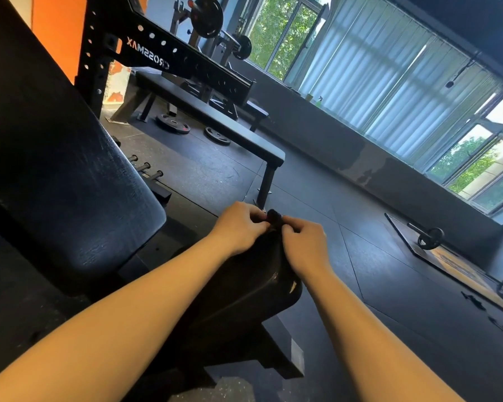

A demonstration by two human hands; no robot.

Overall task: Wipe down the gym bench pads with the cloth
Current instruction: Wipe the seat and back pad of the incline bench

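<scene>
Gym floor (389, 271) — two hands (240, 227) (302, 242), one cloth (274, 217)

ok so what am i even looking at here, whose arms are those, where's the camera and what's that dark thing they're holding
There is no machine here. These are a person's two bare arms, seen from a single wide-angle camera worn on their head. It looks forward and down, which is why the room seems tilted.

The left hand and the right hand meet in the middle. Both pinch a small dark cloth that is bunched up between the fingers.

Just below the hands is the black seat pad of a gym bench, and its big tilted back pad fills the left side. Whether the cloth touches the seat pad is hard to tell, as both are dark.

Further off stand a flat bench and a black rack, with weight plates lying on the floor.
</scene>
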